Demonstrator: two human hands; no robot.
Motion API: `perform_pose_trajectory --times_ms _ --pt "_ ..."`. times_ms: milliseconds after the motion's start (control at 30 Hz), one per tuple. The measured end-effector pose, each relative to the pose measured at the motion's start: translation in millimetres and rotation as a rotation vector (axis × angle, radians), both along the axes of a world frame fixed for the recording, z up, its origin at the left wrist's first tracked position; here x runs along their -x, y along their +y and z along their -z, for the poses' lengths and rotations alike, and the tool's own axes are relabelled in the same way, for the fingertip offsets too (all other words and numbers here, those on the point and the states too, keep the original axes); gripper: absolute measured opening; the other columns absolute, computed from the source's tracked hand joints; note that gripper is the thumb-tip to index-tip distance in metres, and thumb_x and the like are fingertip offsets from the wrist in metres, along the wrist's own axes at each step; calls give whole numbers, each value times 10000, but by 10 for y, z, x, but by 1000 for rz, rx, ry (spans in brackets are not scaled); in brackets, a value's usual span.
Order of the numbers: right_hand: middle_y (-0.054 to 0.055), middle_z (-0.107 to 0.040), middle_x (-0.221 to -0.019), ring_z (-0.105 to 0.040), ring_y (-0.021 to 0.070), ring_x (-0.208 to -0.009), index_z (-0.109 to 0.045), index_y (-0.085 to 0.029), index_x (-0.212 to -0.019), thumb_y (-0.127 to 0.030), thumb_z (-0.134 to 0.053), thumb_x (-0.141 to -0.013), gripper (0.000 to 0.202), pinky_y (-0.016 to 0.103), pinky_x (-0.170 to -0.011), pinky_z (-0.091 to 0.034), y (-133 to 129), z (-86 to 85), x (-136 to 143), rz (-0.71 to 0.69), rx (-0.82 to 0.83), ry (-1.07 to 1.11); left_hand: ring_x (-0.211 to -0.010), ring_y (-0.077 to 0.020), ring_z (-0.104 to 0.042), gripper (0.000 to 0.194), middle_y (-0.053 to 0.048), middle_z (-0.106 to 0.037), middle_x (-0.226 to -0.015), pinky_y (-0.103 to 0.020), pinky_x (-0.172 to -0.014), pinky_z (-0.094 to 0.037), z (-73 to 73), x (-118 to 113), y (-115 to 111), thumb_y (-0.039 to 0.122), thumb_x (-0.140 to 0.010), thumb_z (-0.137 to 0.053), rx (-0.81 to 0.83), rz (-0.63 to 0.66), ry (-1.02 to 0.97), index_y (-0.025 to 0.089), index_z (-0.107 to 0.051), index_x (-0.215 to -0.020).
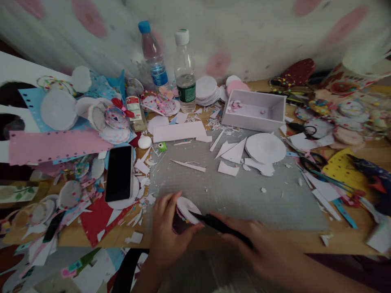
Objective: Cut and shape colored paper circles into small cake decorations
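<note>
Head view: our left hand [169,232] has its fingers curled around a small round piece [183,206], just ahead of our lap; its white face is flat and smooth, its lower side dim and partly hidden. Our right hand [259,240], blurred, has its fingers closed on a slim black tool [227,228], tip at that face; we cannot make out its type. Beyond the fingers: matte grey mat [235,195], thin pointed offcuts [189,165], rigid white box [253,121].
</note>
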State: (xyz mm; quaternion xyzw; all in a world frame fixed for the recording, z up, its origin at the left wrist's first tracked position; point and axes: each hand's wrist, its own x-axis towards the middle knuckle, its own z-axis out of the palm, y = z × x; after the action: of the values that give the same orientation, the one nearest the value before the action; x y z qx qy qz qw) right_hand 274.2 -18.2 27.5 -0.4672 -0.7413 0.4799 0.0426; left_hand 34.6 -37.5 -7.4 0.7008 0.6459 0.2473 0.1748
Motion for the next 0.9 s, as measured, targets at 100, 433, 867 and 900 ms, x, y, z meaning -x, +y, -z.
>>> perform_pose_trajectory --times_ms 100,433,867,900 --pt "39 -716 -1146 -702 256 -961 -479 -332 -1405 -378 -442 -958 450 379 -807 -564 -34 -27 -81 16 36 -11 -1055 -299 -495 704 -144 -514 -1150 -444 -917 -430 5 -125 -51 463 -758 -726 -127 6 81 138 -447 -1316" --pt "47 -684 -1216 -687 255 -1006 -436 -297 -1435 -282 -425 -962 473 373 -810 -551 222 24 23 -102 -38 -21 -1055 -279 -500 588 -110 -525 -1093 -439 -908 -451 -31 91 128 473 -797 -674 25 40 -15 162 -509 -1268" --pt "54 -685 -1211 -694 257 -997 -456 -299 -1420 -294 -453 -960 460 407 -848 -546 344 178 195 -73 -114 55 -1133 -292 -468 459 -114 -541 -1161 -484 -994 -383 -61 316 284 410 -829 -602 124 73 11 174 -538 -1218" --pt "54 -682 -1218 -687 255 -1015 -474 -292 -1409 -309 -454 -962 448 402 -860 -543 354 167 175 -67 -72 77 -1141 -296 -461 472 -118 -535 -1170 -489 -1000 -374 -61 300 271 417 -826 -608 113 77 18 171 -526 -1221"
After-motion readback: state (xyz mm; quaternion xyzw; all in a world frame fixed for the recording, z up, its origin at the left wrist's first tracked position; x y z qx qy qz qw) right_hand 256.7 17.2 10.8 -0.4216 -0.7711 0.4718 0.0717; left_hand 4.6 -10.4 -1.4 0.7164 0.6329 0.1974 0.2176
